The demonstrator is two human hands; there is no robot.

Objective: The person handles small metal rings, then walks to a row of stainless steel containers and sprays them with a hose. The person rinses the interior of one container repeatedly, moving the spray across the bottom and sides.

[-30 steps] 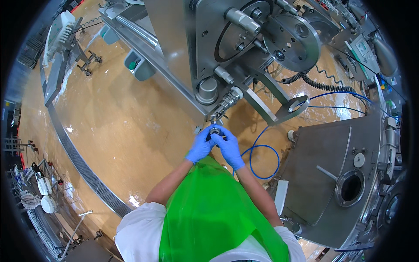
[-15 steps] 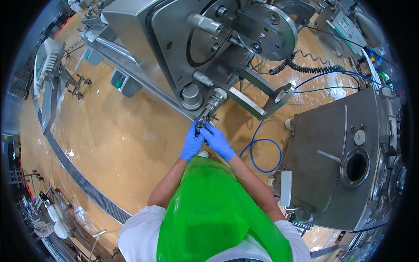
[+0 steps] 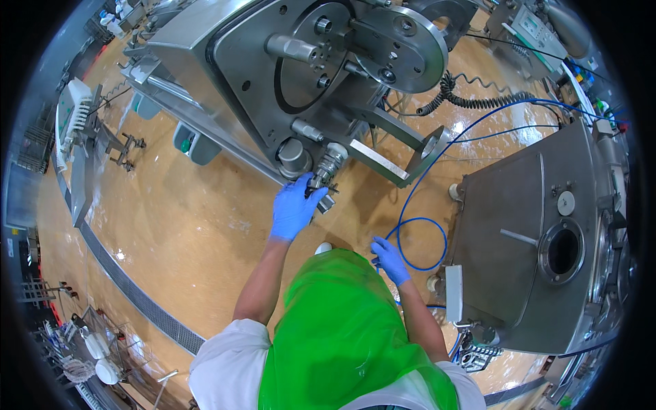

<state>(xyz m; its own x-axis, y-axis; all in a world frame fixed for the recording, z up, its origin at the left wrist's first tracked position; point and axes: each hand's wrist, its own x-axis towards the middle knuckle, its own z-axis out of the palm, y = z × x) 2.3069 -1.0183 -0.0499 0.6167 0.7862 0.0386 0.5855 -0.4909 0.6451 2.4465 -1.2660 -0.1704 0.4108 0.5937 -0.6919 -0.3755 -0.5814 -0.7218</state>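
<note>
My left hand (image 3: 294,207), in a blue glove, is closed around the small dark end of a metal pipe fitting (image 3: 330,164). This ribbed fitting sticks out at the lower corner of a large stainless steel machine (image 3: 236,89). A short square metal end (image 3: 326,203) shows just beyond my fingers. Lower and to the right, apart from the machine, my right hand (image 3: 391,261) has its gloved fingers curled. Something small and dark shows at its fingertips, too small to name. A thin blue hose (image 3: 437,222) loops on the floor close behind it.
A steel cabinet (image 3: 506,246) with a round port (image 3: 562,251) stands on the right. A steel arm with a ring end (image 3: 432,147) projects from the machine. Grey bins (image 3: 198,147) sit below its frame. A drain grate (image 3: 147,301) crosses the wet floor.
Both hands were together at the fitting's end. My right hand has left it and come down to the right beside the blue hose; my left hand stays there, shifted slightly up and left.
</note>
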